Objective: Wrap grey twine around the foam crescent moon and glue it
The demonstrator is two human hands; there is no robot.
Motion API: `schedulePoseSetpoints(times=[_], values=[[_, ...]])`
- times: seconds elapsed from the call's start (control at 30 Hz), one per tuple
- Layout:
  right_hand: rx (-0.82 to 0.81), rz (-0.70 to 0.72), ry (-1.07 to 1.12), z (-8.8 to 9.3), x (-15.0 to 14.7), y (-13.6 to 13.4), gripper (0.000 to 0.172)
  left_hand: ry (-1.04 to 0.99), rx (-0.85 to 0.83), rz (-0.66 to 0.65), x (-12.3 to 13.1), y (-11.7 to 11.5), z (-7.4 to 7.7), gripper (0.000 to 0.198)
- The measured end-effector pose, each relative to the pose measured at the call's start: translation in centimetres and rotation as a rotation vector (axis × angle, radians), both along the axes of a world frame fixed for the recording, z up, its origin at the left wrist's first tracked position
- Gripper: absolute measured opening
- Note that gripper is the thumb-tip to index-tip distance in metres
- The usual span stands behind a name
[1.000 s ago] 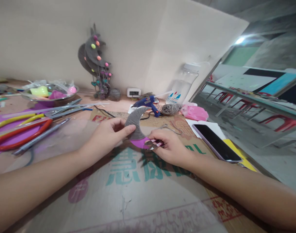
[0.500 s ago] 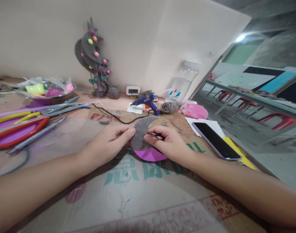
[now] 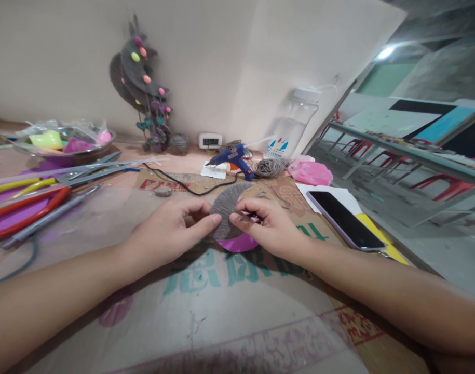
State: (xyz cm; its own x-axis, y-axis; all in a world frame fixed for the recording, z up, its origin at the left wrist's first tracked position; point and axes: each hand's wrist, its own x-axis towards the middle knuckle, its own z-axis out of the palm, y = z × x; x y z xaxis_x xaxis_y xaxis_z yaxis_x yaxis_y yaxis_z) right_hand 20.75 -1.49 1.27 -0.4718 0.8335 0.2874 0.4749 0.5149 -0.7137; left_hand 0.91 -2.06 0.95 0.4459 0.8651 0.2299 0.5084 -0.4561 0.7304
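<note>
Between my hands is a crescent shape wound with grey yarn (image 3: 226, 208), its lower end a bare purple section (image 3: 237, 244). My left hand (image 3: 178, 221) pinches the crescent's left edge, thumb on top. At its inner right edge, my right hand (image 3: 264, 223) is closed with thumb and fingertips on the crescent; a small shiny thing shows between its fingers, too small to name. Beyond the crescent lies a blue glue gun (image 3: 234, 157) with a black cord, beside a ball of grey yarn (image 3: 270, 167).
Scissors with red handles (image 3: 46, 210) and a metal bowl of craft bits (image 3: 66, 148) are at the left. A phone (image 3: 344, 221) lies at the right, a water bottle (image 3: 292, 124) stands behind. A decorated grey crescent hanging (image 3: 138, 78) is against the wall. Cardboard (image 3: 260, 301) covers the table.
The crescent has turned and tilted slightly in my hands, so less of the purple section shows. The camera view has shifted a little. Both hands keep hold of the crescent.
</note>
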Motion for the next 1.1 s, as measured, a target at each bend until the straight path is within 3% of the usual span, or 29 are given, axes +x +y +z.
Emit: schedulePoseSetpoints(times=[0.3,0.63,1.1], values=[[-0.010,-0.007,0.010,0.05,0.07,0.03,0.018,-0.063,-0.001,-0.072,-0.37,0.06,-0.12,0.034],[-0.022,-0.034,0.001,-0.17,0.24,0.12,0.021,-0.069,-0.022,-0.032,-0.24,0.29,-0.22,0.031],[-0.055,-0.013,0.074,-0.19,0.50,0.22,0.027,-0.267,-0.145,-0.232,-0.43,0.38,-0.63,0.033]])
